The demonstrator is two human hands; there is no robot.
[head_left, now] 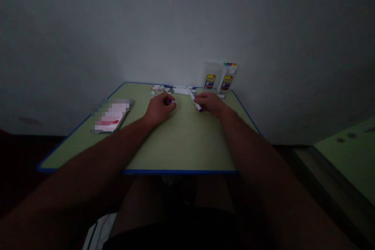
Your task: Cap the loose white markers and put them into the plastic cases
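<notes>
My right hand point(209, 103) is closed on a white marker point(193, 98) with a purple end. The marker slants, its purple end low and toward me, its other end up and to the left. In my left hand point(160, 108), the fingers pinch a small white and purple piece that looks like a marker cap point(170, 101), mostly hidden by the fingers. The hands are apart, both just over the table. Behind them several loose white markers point(182, 91) lie near the table's far edge, and one more marker point(221, 96) lies beyond my right hand.
The pale green table point(178, 148) has a blue edge and stands against a grey wall. At its back right are a clear marker case point(209, 74) and a second case point(227, 78) holding several coloured-end markers. A partly blurred flat item point(113, 116) lies at left.
</notes>
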